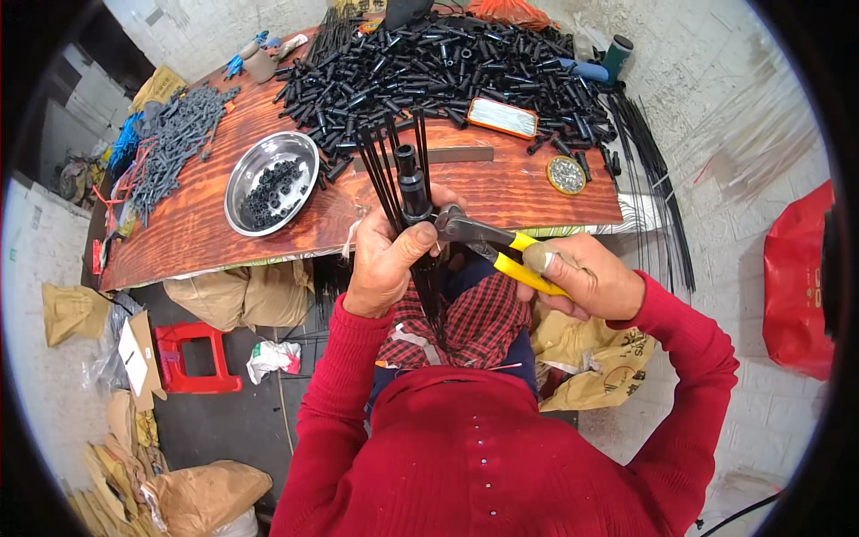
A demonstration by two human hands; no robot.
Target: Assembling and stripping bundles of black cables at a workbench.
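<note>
My left hand is closed around a black tubular plastic part and a bundle of thin black rods, which stick up past the fingers and hang down below them. Yellow-handled pincers are gripped in my right hand, with a thumb along the upper handle. Their dark jaws meet the base of the black part, beside my left thumb. What the jaws bite on is too small to make out. Both hands are just above the table's near edge.
Black tubular parts are heaped across the wooden table. A steel bowl holds small black rings; grey parts lie left. An orange-rimmed tray and a round tin sit right. Below left stands a red stool.
</note>
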